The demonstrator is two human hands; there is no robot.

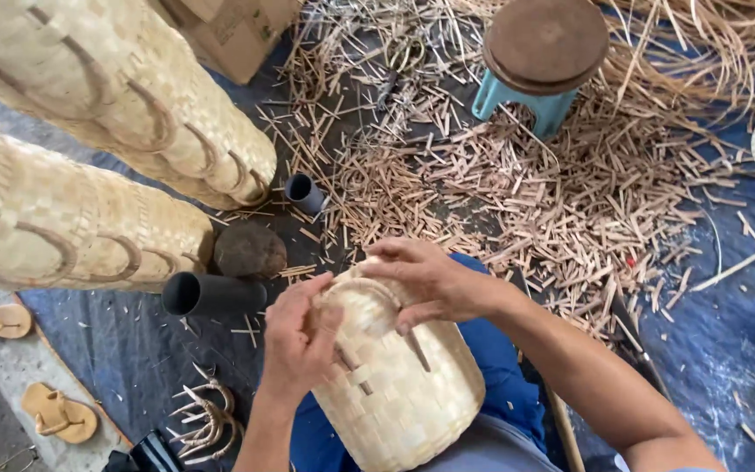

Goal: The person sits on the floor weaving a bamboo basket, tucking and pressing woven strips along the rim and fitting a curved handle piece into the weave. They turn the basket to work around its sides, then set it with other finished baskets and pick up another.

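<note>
A pale woven basket (399,393) lies on my lap with its rounded end pointing away from me. My left hand (297,336) presses against the basket's left side, fingers curled near a strip at the top. My right hand (430,281) grips the rounded end from above, fingers spread over the weave. A thin brown strip (419,348) pokes out of the weave below my right fingers.
Two stacks of finished woven baskets (115,96) lie at the left. Cut cane scraps (517,192) cover the blue tarp (727,323) ahead. A small teal stool with a brown round seat (542,48), two dark tubes (211,295), a cardboard box (238,31) and sandals (58,413) are nearby.
</note>
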